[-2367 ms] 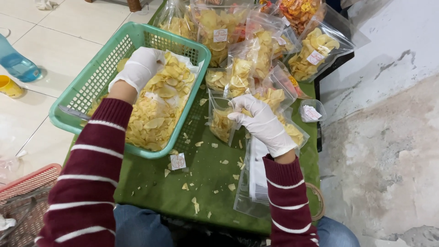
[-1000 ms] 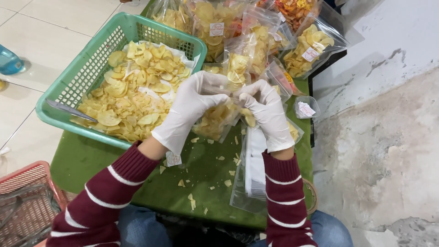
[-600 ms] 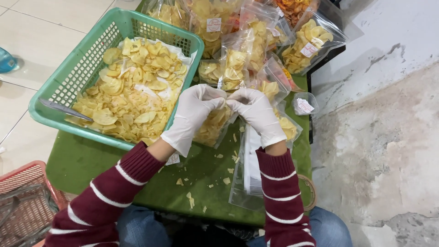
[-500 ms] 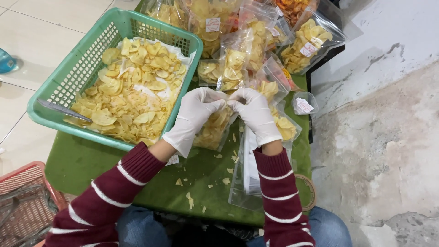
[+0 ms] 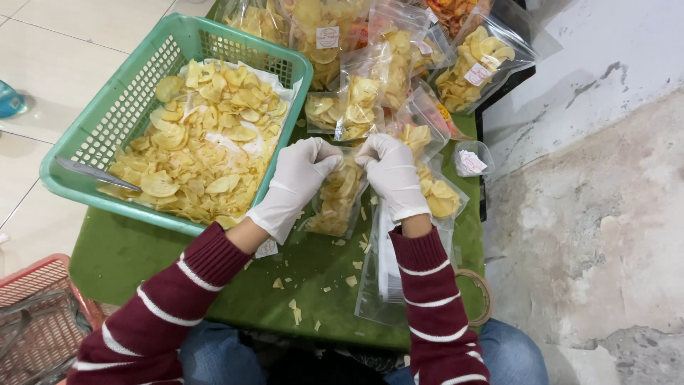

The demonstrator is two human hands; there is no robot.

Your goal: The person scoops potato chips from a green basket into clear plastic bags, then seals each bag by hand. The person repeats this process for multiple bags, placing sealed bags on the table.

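Note:
Both hands wear white gloves. My left hand (image 5: 296,184) and my right hand (image 5: 392,175) pinch the top edge of a clear plastic bag of yellow chips (image 5: 336,199), one at each side of its mouth. The bag lies on a green table (image 5: 142,253) in front of me. To the left stands a green plastic basket (image 5: 107,121) full of loose yellow chips (image 5: 203,142), lined with white paper.
Several filled clear chip bags (image 5: 385,57) are piled at the table's far side. A stack of empty clear bags (image 5: 381,278) lies by my right forearm. A roll of tape (image 5: 484,299) sits at the table's right edge. Crumbs dot the cloth. A red basket (image 5: 35,314) stands lower left.
My left hand left the basket of chips and came over to the bag. Both hands now grip the bag's top, closer together than before.

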